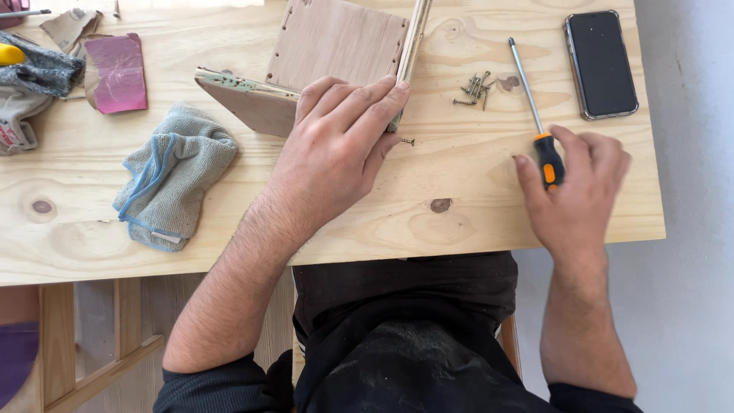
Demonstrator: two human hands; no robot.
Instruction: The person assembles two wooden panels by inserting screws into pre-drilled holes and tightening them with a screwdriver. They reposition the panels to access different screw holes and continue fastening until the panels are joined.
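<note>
Several screws (477, 88) beside screwdriver (537, 131); phone (601, 63)

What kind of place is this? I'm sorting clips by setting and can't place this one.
Probably a small woodworking or hobby bench. A plywood box lies on a bare pine table, with loose screws, a screwdriver under the right hand, and sandpaper.

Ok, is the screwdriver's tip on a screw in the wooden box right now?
No. The screwdriver lies flat on the table under the right hand, apart from the wooden box.
</note>
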